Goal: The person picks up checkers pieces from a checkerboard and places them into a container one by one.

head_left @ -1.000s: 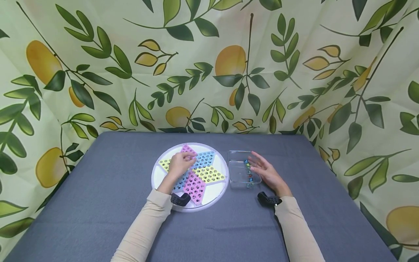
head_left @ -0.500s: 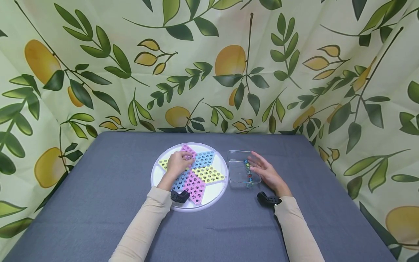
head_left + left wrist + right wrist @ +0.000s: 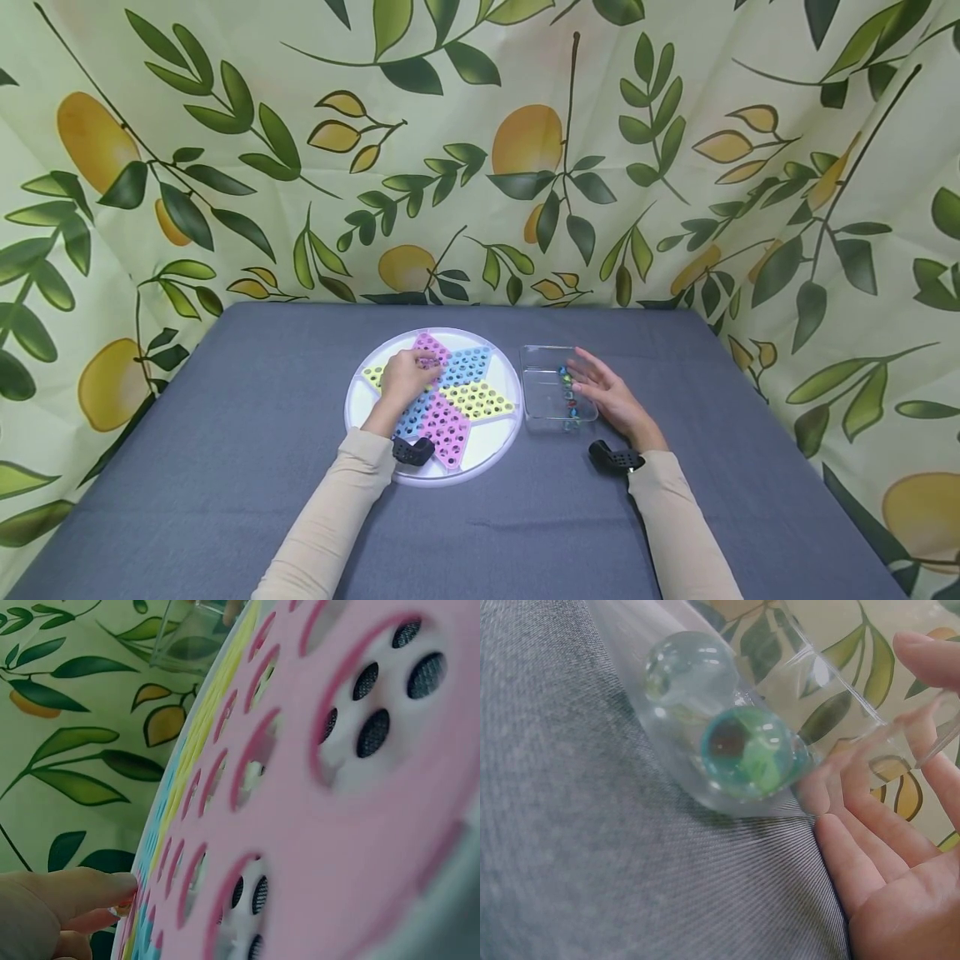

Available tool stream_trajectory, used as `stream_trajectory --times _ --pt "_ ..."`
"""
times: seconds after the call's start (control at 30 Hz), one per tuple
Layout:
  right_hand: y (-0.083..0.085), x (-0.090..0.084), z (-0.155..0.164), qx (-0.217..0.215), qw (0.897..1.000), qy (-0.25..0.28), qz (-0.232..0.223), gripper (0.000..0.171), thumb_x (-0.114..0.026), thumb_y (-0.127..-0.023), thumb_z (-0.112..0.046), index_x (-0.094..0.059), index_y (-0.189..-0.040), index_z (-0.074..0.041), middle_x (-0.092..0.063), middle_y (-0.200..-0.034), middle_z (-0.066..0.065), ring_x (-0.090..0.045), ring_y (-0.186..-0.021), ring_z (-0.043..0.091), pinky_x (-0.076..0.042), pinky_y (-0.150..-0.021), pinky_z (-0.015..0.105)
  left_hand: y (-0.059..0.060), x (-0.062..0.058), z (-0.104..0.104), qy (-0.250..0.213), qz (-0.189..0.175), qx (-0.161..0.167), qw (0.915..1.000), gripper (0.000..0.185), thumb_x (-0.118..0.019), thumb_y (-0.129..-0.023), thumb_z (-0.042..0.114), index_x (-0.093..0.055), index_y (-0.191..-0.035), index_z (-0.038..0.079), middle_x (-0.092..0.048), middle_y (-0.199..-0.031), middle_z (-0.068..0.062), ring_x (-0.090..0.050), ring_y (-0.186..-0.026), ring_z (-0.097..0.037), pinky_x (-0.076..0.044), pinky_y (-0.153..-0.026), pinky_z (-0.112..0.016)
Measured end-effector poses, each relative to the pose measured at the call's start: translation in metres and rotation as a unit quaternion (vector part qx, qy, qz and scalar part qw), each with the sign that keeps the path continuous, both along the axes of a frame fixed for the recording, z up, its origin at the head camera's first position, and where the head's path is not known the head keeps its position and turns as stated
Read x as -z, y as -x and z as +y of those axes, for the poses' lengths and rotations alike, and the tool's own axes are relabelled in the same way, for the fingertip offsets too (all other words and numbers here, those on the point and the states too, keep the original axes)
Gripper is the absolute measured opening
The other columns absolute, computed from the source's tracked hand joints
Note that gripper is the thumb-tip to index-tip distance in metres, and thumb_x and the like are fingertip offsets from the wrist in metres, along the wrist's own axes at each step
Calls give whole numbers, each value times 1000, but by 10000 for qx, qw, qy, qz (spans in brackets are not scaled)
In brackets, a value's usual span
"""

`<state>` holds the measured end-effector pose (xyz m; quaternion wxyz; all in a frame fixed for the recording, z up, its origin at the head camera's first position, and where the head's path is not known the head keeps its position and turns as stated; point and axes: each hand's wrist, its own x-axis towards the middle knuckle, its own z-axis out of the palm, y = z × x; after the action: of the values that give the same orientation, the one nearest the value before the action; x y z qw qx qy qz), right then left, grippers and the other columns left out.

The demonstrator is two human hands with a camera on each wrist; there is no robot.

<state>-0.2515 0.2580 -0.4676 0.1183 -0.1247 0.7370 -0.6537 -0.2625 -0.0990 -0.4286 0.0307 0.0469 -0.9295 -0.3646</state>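
Observation:
A round white Chinese checkers board (image 3: 487, 450) lies on the table, with pink, blue and yellow perforated star sections. My left hand (image 3: 405, 382) reaches over its left half, fingers near the pink far point. In the left wrist view, the fingertips pinch a small orange-tinted marble (image 3: 120, 910) at the board's surface, mostly hidden by the fingers. My right hand (image 3: 617, 402) rests along the right side of a clear plastic box (image 3: 542, 415), its fingers extended against the wall. Several glass marbles lie along that side of the box, among them a green-blue marble (image 3: 748, 751).
A grey cloth covers the table (image 3: 525, 533). Behind it and at both sides hangs a curtain (image 3: 465, 208) printed with leaves and lemons. The box stands just right of the board, with a narrow gap between.
My left hand has shifted slightly to the left and its fingers have settled over the pink far section. The right hand and the box have stayed in place.

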Motion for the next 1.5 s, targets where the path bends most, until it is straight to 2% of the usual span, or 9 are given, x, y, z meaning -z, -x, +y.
stream_trajectory --times 0.33,0.5,0.67,0.77,0.9,1.0,1.2,1.4,1.5 --pt "1 1 0 8 10000 -97 -10 72 -55 -97 -14 -13 -155 -15 -20 -160 21 -19 -149 38 -39 -97 7 -1 0 1 83 86 -24 9999 29 -71 -83 25 -73 -109 11 -72 -89 -11 -52 -62 -14 -32 -55 -21" --pt "1 -1 0 7 9997 -234 6 71 -54 -97 -14 -13 -155 -16 -20 -160 20 -20 -149 37 -27 -117 35 -1 -1 2 48 141 -51 9999 25 -70 -84 22 -73 -106 10 -72 -87 -10 -52 -62 -13 -32 -54 -21" --pt "1 -3 0 23 9997 -249 -19 73 -55 -97 -16 -12 -155 -16 -20 -160 20 -20 -149 38 -16 -118 52 -1 0 2 -50 55 -70 9999 24 -70 -85 23 -73 -107 11 -73 -90 -10 -53 -63 -13 -33 -56 -21" --pt "1 -2 0 28 9998 -214 -46 73 -56 -97 -16 -13 -155 -16 -20 -160 20 -20 -149 38 -20 -119 48 -1 0 2 -157 -10 -88 9998 24 -69 -86 24 -73 -107 13 -73 -92 -9 -53 -64 -13 -34 -57 -21" --pt "1 -1 0 -1 9999 -110 -38 72 -55 -97 -14 -13 -155 -15 -19 -160 21 -19 -149 38 -36 -110 20 -2 0 2 -199 4 -74 9998 26 -69 -86 25 -73 -108 12 -73 -95 -10 -56 -69 -15 -34 -58 -21" --pt "0 0 0 -11 9999 -100 -21 72 -55 -97 -13 -13 -155 -15 -20 -160 20 -19 -149 37 -37 -106 15 -2 -1 2 -182 31 -49 9998 27 -69 -86 27 -72 -109 13 -73 -102 -11 -61 -76 -20 -34 -61 -21" --pt "0 0 0 7 9999 -164 -24 72 -54 -97 -14 -13 -155 -16 -20 -160 20 -19 -149 37 -20 -119 47 -2 -5 3 -204 1 3 9998 31 -69 -86 31 -71 -112 14 -73 -111 -11 -65 -86 -22 -35 -66 -22" --pt "0 0 -1 55 9999 -95 -42 72 -55 -96 -13 -14 -155 -15 -20 -160 19 -16 -150 36 -39 -97 7 -2 -7 4 -263 46 54 9996 30 -69 -86 31 -72 -111 15 -75 -103 -10 -62 -76 -18 -34 -60 -22" --pt "0 -1 -1 70 10000 -48 -48 72 -56 -96 -12 -14 -155 -14 -20 -160 20 -16 -150 37 -39 -91 3 -2 -8 5 -297 82 92 9995 30 -69 -86 31 -72 -111 14 -74 -103 -11 -58 -70 -15 -34 -56 -22"
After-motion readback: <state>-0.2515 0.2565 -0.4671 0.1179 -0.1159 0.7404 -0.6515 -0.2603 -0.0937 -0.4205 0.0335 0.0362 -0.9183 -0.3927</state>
